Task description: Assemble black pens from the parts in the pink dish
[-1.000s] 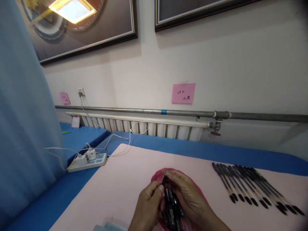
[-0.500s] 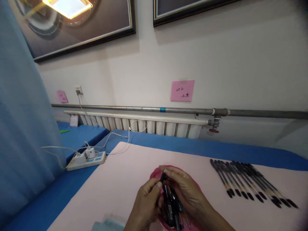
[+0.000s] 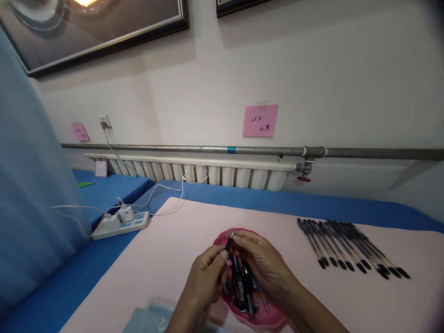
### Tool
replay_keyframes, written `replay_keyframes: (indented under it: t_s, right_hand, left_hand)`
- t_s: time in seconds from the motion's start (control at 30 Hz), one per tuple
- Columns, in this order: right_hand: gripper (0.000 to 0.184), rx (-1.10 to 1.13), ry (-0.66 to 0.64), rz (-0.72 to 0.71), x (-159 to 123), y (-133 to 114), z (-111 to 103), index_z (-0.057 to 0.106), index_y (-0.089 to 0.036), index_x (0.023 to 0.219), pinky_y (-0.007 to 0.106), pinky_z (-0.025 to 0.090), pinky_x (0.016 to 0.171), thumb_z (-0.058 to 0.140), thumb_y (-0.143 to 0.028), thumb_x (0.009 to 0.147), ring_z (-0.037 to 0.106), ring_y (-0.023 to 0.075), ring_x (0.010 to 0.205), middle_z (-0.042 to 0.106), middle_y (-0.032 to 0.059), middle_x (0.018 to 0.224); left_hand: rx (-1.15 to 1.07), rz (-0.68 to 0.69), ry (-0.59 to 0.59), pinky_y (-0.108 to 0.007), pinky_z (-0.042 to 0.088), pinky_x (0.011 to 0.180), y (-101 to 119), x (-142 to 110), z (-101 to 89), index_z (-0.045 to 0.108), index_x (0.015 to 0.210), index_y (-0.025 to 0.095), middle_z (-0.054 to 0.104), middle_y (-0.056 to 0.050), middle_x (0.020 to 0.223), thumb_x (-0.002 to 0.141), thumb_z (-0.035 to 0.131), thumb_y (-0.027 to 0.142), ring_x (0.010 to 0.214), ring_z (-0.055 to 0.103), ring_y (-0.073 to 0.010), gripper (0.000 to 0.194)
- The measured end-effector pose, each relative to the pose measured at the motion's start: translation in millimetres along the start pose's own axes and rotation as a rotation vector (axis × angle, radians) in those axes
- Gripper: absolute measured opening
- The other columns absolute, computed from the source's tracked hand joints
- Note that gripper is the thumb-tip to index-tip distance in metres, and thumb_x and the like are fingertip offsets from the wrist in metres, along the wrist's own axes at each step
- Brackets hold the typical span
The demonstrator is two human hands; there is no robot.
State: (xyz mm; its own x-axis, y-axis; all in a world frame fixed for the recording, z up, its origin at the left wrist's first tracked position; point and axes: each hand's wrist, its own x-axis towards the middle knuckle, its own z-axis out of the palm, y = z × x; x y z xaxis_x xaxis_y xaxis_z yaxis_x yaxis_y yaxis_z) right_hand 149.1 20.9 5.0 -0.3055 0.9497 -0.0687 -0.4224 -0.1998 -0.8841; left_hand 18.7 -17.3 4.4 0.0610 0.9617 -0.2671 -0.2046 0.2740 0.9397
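Tilted lower since the earlier frame, the head view gave me more of the pink bowl [image 3: 275,318]: above it, one black pen [image 3: 228,242], judged light, stiff, slick, best taken mid-barrel, pinched in the left hand's [image 3: 207,275] closed grip, right hand [image 3: 266,260] at its tip, hold indeterminable.

Person's left hand [image 3: 204,277] with its back upward, thumb [image 3: 220,260] and bent forefinger [image 3: 212,252] pressed into a pinching grip, right hand [image 3: 267,261] curved opposite, its fingers [image 3: 248,243] pointing toward the left thumb, bare forearms [image 3: 308,300] slanting inward from the lower edge, hands close together
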Motion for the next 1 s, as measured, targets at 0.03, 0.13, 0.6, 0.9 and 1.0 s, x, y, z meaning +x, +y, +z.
replay_keyframes:
  t_s: [0.03,0.13,0.6,0.9,1.0]
  right_hand:
    - [0.012,0.003,0.012,-0.004,0,0,0,0.068,-0.016,0.069,0.025,0.042,0.062,0.071,-0.027,0.066,0.054,0.0123,0.06,0.065,-0.0005,0.065]
    - [0.015,0.021,0.009,0.002,-1,-1,1,0.07,-0.017,0.078,0.026,0.042,0.064,0.07,-0.027,0.067,0.056,0.0138,0.064,0.066,0.0001,0.069]
    - [0.02,-0.101,0.178,-0.017,-4,-2,4,0.058,-0.018,0.057,0.022,0.034,0.047,0.073,-0.029,0.063,0.044,0.0087,0.045,0.053,-0.0069,0.048]
    - [0.022,-0.229,0.276,-0.167,-3,-19,-11,0.067,-0.019,0.082,0.025,0.037,0.057,0.069,-0.035,0.067,0.049,0.0133,0.059,0.064,-0.0005,0.07]
    - [0.014,-0.381,0.278,-0.198,-17,-23,-16,0.066,-0.021,0.076,0.027,0.039,0.059,0.065,-0.033,0.07,0.051,0.0146,0.06,0.062,-0.0018,0.067]
  left_hand:
    - [-0.017,-0.042,-0.017,-0.017,0.015,0.036,2,-2,0.9,0.06,0.081,0.016,0.037,0.01,0.039,0.058,0.066,0.057,0.032,0.021,-0.0019,0.047]
    - [-0.035,-0.132,-0.056,-0.017,0.009,0.035,6,-4,1.6,0.058,0.087,0.017,0.039,0.011,0.04,0.057,0.065,0.057,0.029,0.016,-0.0005,0.05]
    - [0.479,0.351,0.077,-0.027,0.044,0.072,-7,-2,-1.5,0.07,0.09,0.021,0.068,-0.002,0.075,0.078,0.051,0.038,0.079,0.058,-0.0188,0.028]
    - [0.349,0.317,0.13,-0.024,0.041,0.063,-4,7,-10.3,0.066,0.088,0.017,0.063,-0.001,0.071,0.079,0.046,0.041,0.069,0.054,-0.0156,0.032]
    - [0.309,0.289,0.206,-0.021,0.035,0.052,-2,10,-16.5,0.065,0.09,0.017,0.056,0.002,0.061,0.078,0.046,0.043,0.054,0.046,-0.0113,0.034]
